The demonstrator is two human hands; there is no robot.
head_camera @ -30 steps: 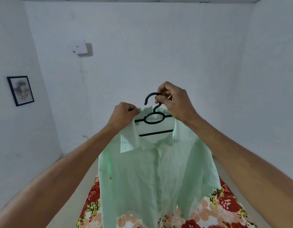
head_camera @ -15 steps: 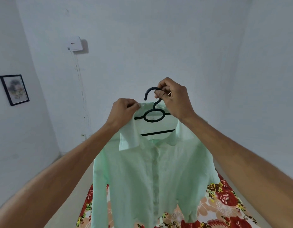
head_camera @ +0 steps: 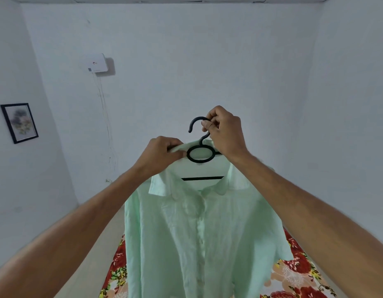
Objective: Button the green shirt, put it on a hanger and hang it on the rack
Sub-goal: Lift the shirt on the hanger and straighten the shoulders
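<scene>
The pale green shirt [head_camera: 199, 237] hangs buttoned on a black plastic hanger [head_camera: 200, 154], held up in front of me. My right hand [head_camera: 224, 131] grips the hanger's hook just below its curve. My left hand [head_camera: 162, 152] pinches the shirt's left collar and shoulder fabric next to the hanger's oval ring. The hanger's lower bar shows through the open neck. No rack is in view.
A floral red and orange bedspread [head_camera: 298, 274] lies below the shirt. White walls surround me, with a framed picture [head_camera: 19, 122] on the left wall and a small white box [head_camera: 96, 63] with cables on the far wall.
The shirt on its hanger has stayed raised; my left hand has shifted closer to the hanger's ring along the collar. My view has tilted slightly.
</scene>
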